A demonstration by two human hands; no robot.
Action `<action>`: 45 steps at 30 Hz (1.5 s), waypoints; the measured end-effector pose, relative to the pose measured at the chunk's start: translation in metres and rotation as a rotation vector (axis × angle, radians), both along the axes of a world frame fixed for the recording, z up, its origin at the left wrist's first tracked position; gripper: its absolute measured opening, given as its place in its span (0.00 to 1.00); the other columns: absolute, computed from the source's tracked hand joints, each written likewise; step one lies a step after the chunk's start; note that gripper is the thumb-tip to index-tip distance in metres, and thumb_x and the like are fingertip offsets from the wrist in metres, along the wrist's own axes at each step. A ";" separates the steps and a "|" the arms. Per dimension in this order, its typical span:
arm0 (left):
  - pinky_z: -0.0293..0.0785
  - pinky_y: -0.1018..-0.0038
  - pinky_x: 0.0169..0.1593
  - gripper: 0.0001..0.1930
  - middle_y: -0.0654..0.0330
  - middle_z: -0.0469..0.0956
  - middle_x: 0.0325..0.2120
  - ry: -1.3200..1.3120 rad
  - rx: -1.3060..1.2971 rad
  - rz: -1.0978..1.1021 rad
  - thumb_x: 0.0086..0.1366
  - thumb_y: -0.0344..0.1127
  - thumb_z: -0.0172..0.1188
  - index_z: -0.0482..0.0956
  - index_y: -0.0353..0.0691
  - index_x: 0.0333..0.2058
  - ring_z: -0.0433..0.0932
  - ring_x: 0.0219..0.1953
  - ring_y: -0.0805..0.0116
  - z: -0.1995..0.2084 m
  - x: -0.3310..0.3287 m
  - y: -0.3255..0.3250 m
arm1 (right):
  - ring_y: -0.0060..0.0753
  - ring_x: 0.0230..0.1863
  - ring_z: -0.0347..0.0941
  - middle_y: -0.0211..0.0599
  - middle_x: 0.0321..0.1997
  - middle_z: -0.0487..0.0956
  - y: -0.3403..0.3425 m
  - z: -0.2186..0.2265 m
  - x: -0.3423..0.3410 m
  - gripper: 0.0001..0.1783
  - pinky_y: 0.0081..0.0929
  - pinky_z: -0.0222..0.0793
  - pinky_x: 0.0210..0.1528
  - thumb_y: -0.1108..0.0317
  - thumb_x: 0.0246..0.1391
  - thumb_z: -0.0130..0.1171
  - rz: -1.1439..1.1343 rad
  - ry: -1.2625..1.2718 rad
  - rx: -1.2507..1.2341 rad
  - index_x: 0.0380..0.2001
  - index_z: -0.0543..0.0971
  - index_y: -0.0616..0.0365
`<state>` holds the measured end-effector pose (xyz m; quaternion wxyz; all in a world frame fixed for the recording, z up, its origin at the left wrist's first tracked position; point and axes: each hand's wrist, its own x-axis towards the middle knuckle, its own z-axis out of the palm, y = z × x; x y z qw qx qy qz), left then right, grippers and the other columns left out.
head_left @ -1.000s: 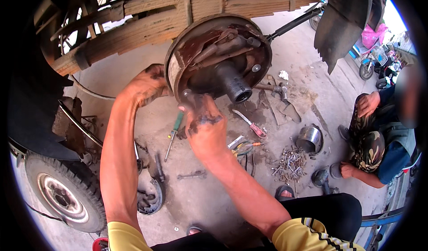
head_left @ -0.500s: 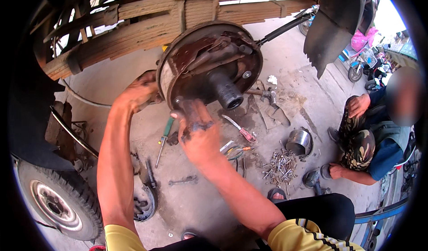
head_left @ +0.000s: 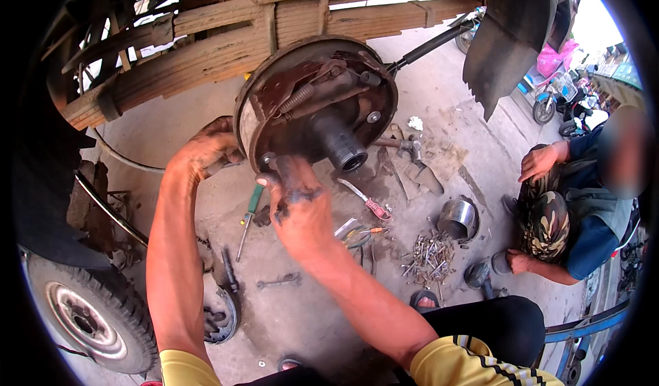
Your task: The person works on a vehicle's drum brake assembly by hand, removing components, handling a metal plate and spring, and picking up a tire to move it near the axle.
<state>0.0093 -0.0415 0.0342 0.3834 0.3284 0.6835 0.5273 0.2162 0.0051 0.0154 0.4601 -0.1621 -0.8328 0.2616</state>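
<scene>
A round, greasy brake assembly (head_left: 322, 91) with a coil spring, curved brake shoes and a dark hub spindle (head_left: 341, 144) hangs under the vehicle. My left hand (head_left: 211, 147) reaches behind the left rim of its backing plate, fingers curled in and partly hidden there. At the plate's lower edge is my right hand (head_left: 301, 204), blackened with grease. Its fingers point up, bunched beside a small round bolt head (head_left: 268, 158), thumb off to the left; what they pinch is hidden. Below them a green-handled screwdriver (head_left: 252, 204) lies on the ground.
Rusty leaf springs (head_left: 206, 53) cross above. Around the floor are pink-handled pliers (head_left: 376, 209), a hammer (head_left: 412, 146), a spanner (head_left: 278, 281), a bolt pile (head_left: 429, 257) and a metal cup (head_left: 458, 218). A wheel (head_left: 89, 317) stands left; a person (head_left: 583, 207) squats right.
The whole view has shifted slightly, so the brake assembly sits a little further left. Both hands stay at the same places on it, the right fingers showing slight movement.
</scene>
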 end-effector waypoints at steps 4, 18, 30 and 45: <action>0.64 0.78 0.31 0.12 0.65 0.77 0.26 0.026 -0.121 -0.034 0.54 0.38 0.67 0.83 0.40 0.37 0.70 0.27 0.77 0.003 -0.010 0.005 | 0.60 0.37 0.78 0.59 0.46 0.76 -0.001 -0.002 0.001 0.19 0.49 0.76 0.38 0.72 0.55 0.64 0.009 -0.021 -0.003 0.48 0.74 0.69; 0.67 0.74 0.30 0.11 0.59 0.78 0.29 0.252 -0.318 0.012 0.63 0.38 0.59 0.81 0.37 0.29 0.72 0.30 0.71 0.007 0.007 0.015 | 0.53 0.31 0.77 0.47 0.31 0.79 -0.001 0.001 -0.005 0.08 0.39 0.71 0.34 0.81 0.51 0.63 -0.062 0.062 0.058 0.35 0.77 0.65; 0.59 0.79 0.24 0.10 0.66 0.75 0.21 0.092 -0.005 0.031 0.64 0.41 0.63 0.83 0.41 0.30 0.66 0.22 0.78 -0.020 -0.011 0.016 | 0.58 0.34 0.77 0.51 0.40 0.76 -0.002 0.003 -0.004 0.13 0.46 0.71 0.34 0.80 0.52 0.59 0.026 0.015 0.029 0.42 0.75 0.64; 0.67 0.74 0.27 0.04 0.65 0.76 0.23 -0.031 0.281 -0.033 0.62 0.34 0.63 0.82 0.40 0.31 0.70 0.25 0.76 -0.017 0.001 0.015 | 0.56 0.33 0.77 0.50 0.37 0.78 -0.001 0.002 -0.007 0.12 0.44 0.71 0.34 0.80 0.52 0.62 0.017 0.080 0.041 0.40 0.76 0.64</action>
